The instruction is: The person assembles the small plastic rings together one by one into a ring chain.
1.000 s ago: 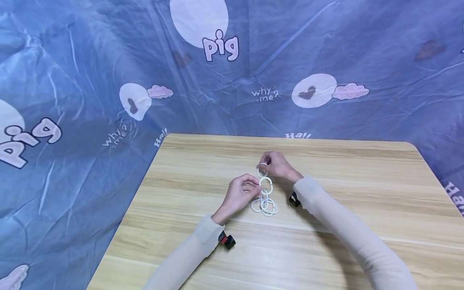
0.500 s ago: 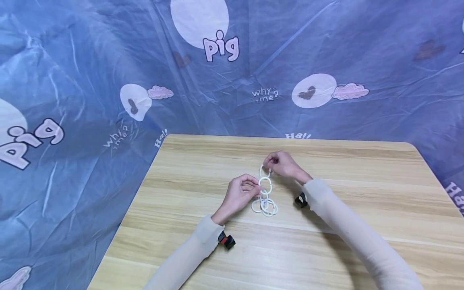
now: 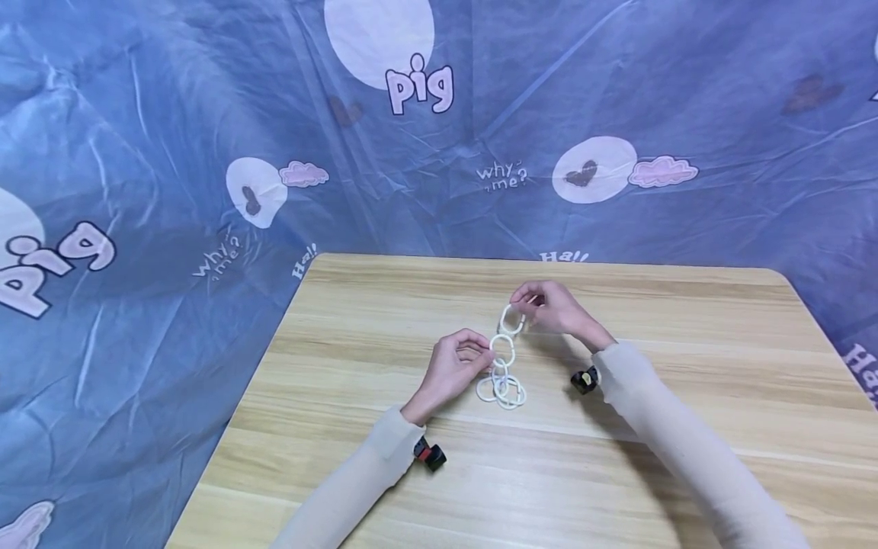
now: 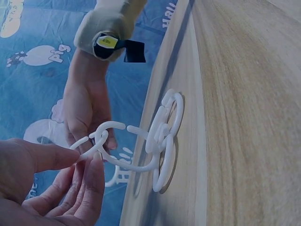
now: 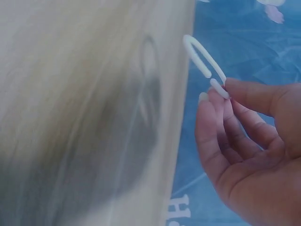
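Observation:
My left hand (image 3: 454, 367) pinches a white open-gap plastic ring (image 3: 502, 350) between thumb and fingertips. Linked to it, more white rings (image 4: 164, 162) trail down onto the wooden table, several in a small cluster. Just beyond, my right hand (image 3: 554, 309) holds another white split ring (image 5: 207, 56) by one end, between thumb and fingers. In the right wrist view this ring stands alone, its gap close to the fingertips. From the head view its lower edge comes right up to the top of the left hand's ring. Both rings are held above the table.
The wooden table (image 3: 384, 305) stretches out on all sides of the hands. A blue printed cloth (image 3: 439, 206) hangs behind its far edge and along the left. Each wrist wears a small black camera, such as the left one (image 3: 432, 456).
The right hand has moved to the right, carrying its ring along and turning it. The left hand and the linked rings have stayed nearly still.

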Action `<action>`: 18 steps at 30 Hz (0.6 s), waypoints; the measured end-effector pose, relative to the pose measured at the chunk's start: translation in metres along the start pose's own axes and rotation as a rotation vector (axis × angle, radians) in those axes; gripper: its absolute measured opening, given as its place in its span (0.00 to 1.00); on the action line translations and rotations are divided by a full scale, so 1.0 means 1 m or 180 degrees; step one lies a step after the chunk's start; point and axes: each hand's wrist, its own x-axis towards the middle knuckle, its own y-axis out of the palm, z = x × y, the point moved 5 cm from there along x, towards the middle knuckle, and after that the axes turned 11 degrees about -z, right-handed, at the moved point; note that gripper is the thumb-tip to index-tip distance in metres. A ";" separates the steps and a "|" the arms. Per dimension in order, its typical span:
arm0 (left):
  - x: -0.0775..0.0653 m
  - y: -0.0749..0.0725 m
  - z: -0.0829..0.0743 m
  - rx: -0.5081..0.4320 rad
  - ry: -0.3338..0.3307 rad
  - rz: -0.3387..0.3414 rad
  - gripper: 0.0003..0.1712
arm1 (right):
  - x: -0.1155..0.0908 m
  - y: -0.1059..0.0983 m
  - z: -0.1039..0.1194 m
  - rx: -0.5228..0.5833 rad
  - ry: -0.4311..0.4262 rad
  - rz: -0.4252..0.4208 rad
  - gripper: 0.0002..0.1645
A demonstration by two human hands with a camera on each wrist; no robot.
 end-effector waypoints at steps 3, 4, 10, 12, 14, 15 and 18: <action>0.000 0.000 0.002 0.0004 0.0016 -0.0006 0.14 | -0.003 -0.004 0.000 0.0013 0.0017 -0.0031 0.10; 0.000 0.000 0.002 0.0005 0.0024 -0.0013 0.14 | -0.004 -0.006 0.000 0.0009 -0.0008 -0.0026 0.10; 0.001 0.001 0.002 -0.0025 -0.0024 0.0004 0.14 | -0.011 -0.010 -0.002 0.0125 -0.0101 -0.0039 0.10; 0.001 0.000 0.002 -0.0023 -0.0030 -0.0002 0.14 | -0.013 -0.011 -0.003 0.0190 -0.0081 -0.0039 0.11; 0.001 0.000 0.001 -0.0015 -0.0028 -0.0017 0.14 | -0.016 -0.013 -0.003 0.0207 -0.0053 -0.0034 0.13; 0.001 -0.001 0.001 -0.0011 -0.0028 -0.0022 0.13 | -0.017 -0.014 -0.003 0.0207 -0.0046 -0.0038 0.14; 0.001 -0.001 0.001 0.0006 -0.0024 -0.0027 0.13 | -0.020 -0.017 -0.001 0.0117 -0.0067 -0.0078 0.15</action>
